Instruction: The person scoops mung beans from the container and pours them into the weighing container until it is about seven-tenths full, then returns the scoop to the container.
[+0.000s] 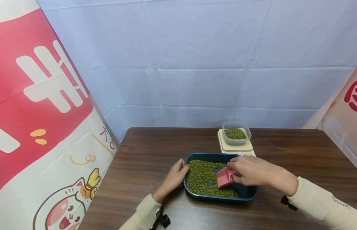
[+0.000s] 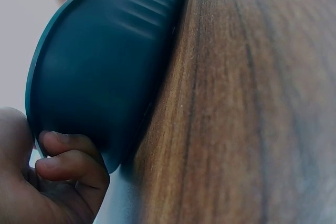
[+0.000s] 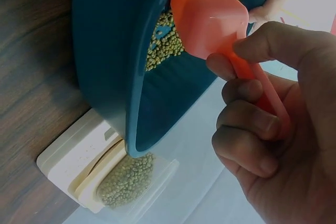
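Observation:
A dark blue tray [image 1: 221,198] of green mung beans [image 1: 200,174] stands on the table, with the beans mostly in its left and front parts. My left hand [image 1: 175,175] grips the tray's left end, thumb at the rim and fingers curled against the outer wall, as the left wrist view shows. In my right hand [image 1: 250,169] is a pink scoop [image 1: 224,178], its handle [image 3: 268,90] wrapped by the curled fingers. The scoop's head is inside the tray, beside the beans. Whether beans lie in it is hard to tell.
Behind the tray stands a white kitchen scale [image 1: 224,143], partly hidden by the tray's far rim. On it sits a clear plastic container [image 1: 244,141] with mung beans inside. The brown wooden table [image 1: 149,153] ends at a pale cloth backdrop [image 1: 178,86].

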Action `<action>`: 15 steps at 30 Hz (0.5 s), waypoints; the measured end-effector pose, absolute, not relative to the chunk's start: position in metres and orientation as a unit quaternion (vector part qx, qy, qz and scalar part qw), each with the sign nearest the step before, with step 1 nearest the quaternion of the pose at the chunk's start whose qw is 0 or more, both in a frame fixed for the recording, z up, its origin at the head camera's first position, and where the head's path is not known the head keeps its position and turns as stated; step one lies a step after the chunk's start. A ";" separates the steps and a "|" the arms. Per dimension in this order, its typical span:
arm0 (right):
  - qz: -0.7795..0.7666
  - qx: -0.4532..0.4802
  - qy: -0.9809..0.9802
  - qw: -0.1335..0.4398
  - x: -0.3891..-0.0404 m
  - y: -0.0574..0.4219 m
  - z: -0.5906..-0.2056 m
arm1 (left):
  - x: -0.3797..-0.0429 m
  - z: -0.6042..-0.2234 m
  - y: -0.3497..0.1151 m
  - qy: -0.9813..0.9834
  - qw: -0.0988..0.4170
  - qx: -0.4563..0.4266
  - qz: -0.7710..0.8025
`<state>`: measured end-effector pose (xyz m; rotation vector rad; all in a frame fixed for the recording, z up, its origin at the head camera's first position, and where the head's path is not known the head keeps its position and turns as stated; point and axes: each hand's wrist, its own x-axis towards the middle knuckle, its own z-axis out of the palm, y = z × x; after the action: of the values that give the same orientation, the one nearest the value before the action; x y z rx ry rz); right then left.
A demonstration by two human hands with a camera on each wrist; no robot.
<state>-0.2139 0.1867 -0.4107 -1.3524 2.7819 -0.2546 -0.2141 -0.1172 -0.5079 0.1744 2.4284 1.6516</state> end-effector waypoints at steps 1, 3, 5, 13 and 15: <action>-0.084 -0.436 0.896 0.020 -0.214 0.187 -0.411 | -0.214 -0.508 -0.117 0.822 0.100 0.060 0.558; -0.088 -0.438 0.894 0.025 -0.214 0.188 -0.411 | -0.214 -0.508 -0.117 0.822 0.101 0.061 0.557; -0.092 -0.440 0.893 0.029 -0.213 0.188 -0.412 | -0.214 -0.508 -0.117 0.823 0.101 0.062 0.556; -0.092 -0.450 0.888 0.022 -0.213 0.185 -0.416 | -0.214 -0.507 -0.118 0.824 0.102 0.065 0.553; -0.090 -0.455 0.886 0.021 -0.212 0.182 -0.417 | -0.214 -0.507 -0.118 0.824 0.103 0.064 0.553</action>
<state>-0.2124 0.1820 -0.4165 -1.4111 2.7456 -0.2789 -0.2140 -0.1179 -0.5075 0.1886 2.4326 1.6331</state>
